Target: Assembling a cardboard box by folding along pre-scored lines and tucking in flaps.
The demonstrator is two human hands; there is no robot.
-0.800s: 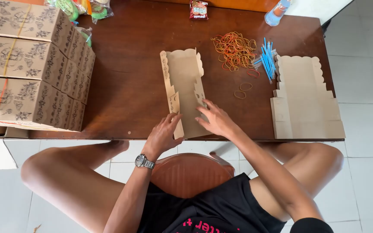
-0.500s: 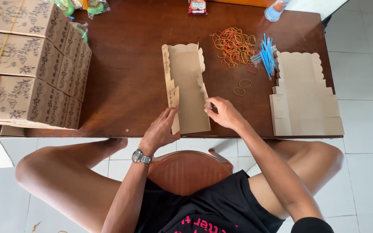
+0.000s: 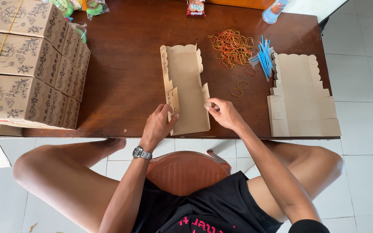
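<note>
Flat box blank (image 3: 186, 92) lies between both hands, long axis running away from the fingers. Left hand (image 3: 158, 126) pinches the left side tab; right hand (image 3: 223, 113) pinches the right tab, equally near. One blank in hand, one stack of blanks (image 3: 303, 101) well right.

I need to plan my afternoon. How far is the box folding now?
Done: folded printed boxes stand stacked at the table's left edge. In hand: the left hand and right hand hold the side flaps of one flat cardboard box blank. Left: a pile of flat blanks lies unfolded on the right.
</note>
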